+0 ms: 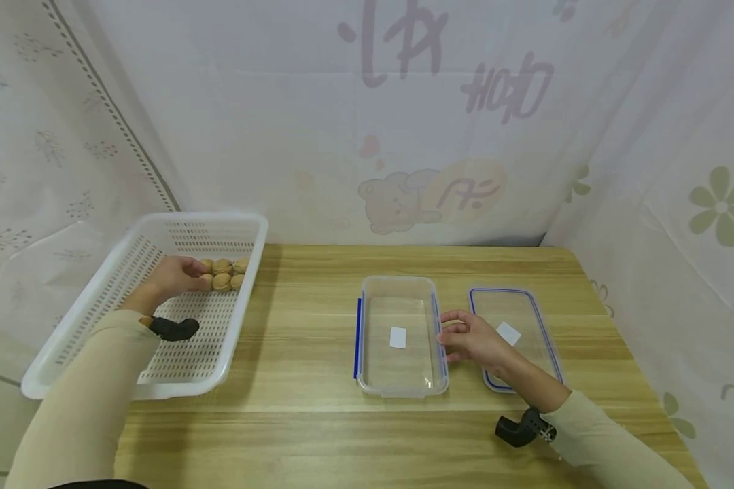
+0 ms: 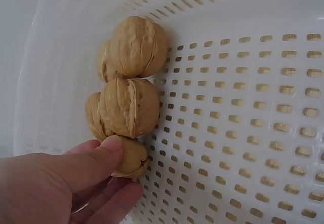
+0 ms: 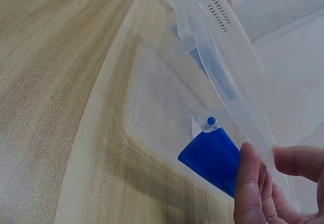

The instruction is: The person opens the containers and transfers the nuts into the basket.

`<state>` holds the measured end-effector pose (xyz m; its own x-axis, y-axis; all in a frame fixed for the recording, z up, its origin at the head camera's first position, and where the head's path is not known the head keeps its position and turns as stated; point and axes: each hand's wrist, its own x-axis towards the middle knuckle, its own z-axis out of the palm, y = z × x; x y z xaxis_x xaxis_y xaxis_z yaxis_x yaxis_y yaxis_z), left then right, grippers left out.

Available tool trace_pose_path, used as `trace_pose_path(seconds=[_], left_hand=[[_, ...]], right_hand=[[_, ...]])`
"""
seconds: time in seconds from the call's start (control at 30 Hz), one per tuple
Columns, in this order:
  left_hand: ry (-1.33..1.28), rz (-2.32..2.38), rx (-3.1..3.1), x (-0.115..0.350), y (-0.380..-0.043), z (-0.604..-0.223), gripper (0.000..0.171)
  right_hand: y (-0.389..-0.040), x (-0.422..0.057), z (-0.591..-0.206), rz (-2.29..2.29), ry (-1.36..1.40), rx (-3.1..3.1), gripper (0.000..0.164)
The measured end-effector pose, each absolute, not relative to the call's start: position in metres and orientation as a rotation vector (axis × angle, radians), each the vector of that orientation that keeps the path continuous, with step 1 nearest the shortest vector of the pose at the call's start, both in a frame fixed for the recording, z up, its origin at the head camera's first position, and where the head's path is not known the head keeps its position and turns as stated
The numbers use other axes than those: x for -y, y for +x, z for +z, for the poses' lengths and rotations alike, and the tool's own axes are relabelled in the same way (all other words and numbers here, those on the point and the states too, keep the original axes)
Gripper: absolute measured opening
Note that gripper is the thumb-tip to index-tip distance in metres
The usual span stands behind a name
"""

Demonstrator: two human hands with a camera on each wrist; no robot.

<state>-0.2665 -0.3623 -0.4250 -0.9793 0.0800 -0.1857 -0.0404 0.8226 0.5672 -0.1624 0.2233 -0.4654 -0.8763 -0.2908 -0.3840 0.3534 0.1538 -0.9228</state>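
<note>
In the white basket, my left hand [image 1: 177, 277] has its thumb and fingers on a walnut [image 2: 132, 158] at the near end of a small cluster. Several more walnuts [image 2: 130, 106] lie against it, along the basket's wall. My right hand [image 1: 474, 339] is at the right side of a clear plastic storage box [image 1: 404, 373]. In the right wrist view, its thumb and fingers [image 3: 248, 183] pinch the box's rim, beside a blue latch flap [image 3: 212, 158]. A white label [image 1: 397, 337] shows on the box's floor.
The perforated white basket [image 1: 232, 339] stands on the left of the wooden table [image 1: 306, 435]. A clear lid [image 1: 520, 305] with a blue seal and a white label lies right of the box, partly under my right forearm. Printed curtains [image 1: 293, 136] hang behind and on both sides.
</note>
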Motion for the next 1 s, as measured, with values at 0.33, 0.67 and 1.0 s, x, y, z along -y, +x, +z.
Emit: trace_pose_path(seconds=[0.33, 0.67, 1.0], left_hand=[[-0.013, 0.911, -2.760, 0.363, -0.270, -0.429, 0.040], [-0.027, 0.950, -2.814, 0.367, -0.261, -0.419, 0.040], [-0.092, 0.945, -3.118, 0.340, -0.278, -0.382, 0.038]], right_hand=[[-0.162, -0.223, -0.465, -1.769, 0.071, -1.963, 0.046], [-0.163, -0.223, -0.466, -1.753, 0.070, -1.969, 0.046], [-0.179, -0.243, -0.447, -1.660, 0.006, -2.156, 0.050]])
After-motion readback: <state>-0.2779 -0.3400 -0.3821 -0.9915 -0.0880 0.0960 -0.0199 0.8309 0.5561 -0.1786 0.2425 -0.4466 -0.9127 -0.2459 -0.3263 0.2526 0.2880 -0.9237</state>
